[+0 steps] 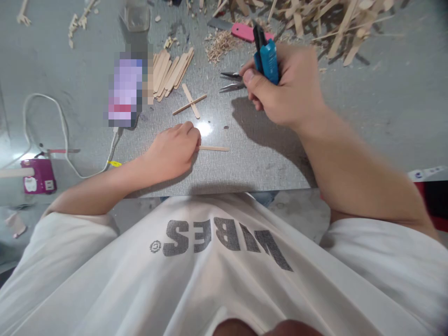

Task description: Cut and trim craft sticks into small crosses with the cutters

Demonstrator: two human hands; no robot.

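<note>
My left hand (175, 148) rests low over the table near its front edge, fingers closed on one end of a thin wooden stick (214, 149) that points to the right. Up and to the right, my right hand (280, 88) grips pliers by their blue and black handles (269, 60). The long pointed jaws (231, 81) of the pliers are spread apart, aimed left, with nothing between them. Between the hands and farther back, two crossed craft sticks (191, 101) lie on the table. Behind my left hand is a row of flat craft sticks (171, 72).
A pink-handled blade (245, 31) lies beside wood shavings (220, 45) at the back. Many loose sticks (325, 18) are heaped at the back right. A blurred phone (124, 91) with a white cable (65, 121), a purple adapter (38, 176) and a clear container (137, 17) are at left.
</note>
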